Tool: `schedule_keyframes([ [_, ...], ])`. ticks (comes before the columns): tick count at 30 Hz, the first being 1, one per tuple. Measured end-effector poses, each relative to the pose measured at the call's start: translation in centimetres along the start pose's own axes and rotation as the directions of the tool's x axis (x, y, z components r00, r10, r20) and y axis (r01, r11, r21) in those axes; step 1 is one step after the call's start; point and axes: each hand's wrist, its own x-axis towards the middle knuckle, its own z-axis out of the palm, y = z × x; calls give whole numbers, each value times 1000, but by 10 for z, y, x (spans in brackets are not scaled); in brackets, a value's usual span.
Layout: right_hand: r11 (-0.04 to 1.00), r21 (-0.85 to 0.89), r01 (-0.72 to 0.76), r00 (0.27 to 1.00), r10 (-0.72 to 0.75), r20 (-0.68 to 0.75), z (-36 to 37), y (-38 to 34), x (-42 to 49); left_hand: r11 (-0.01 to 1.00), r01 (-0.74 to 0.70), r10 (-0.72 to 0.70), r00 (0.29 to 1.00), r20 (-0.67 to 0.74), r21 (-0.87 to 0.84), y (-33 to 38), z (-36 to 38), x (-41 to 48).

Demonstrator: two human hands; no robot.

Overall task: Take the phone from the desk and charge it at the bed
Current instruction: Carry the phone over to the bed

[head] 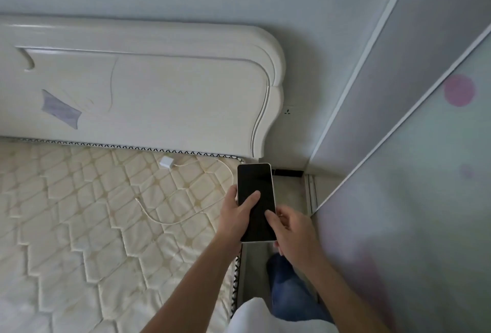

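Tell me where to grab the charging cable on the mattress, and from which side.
Probably pinch the cable just behind its free tip, which lies flat on the mattress left of the phone. Come from above with the right hand; the left hand can keep the phone. The adapter end sits farther off.

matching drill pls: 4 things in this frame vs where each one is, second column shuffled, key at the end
1 phone
2 charger brick
3 wall socket
4 grey patch

A on the headboard
B on the mattress, by the headboard
C held in both hands (left, right)
D on the wall, right of the headboard

Pairs: 1-C, 2-B, 3-D, 4-A
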Motion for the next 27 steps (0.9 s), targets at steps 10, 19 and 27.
schedule_keyframes([
  [10, 996, -49, 71, 987, -63, 145, -33, -21, 169, 994, -13, -6, 985, -171, -111, 61, 30, 123],
  [19, 962, -122, 243, 891, -171, 421, -4, -52, 275, 966, -46, -70, 900, -431, -253, 87, 2, 179],
  [27, 896, -162, 413, 699, -198, 687, 61, -61, 286, 922, -65, -205, 755, -623, -382, 67, -50, 158],
])
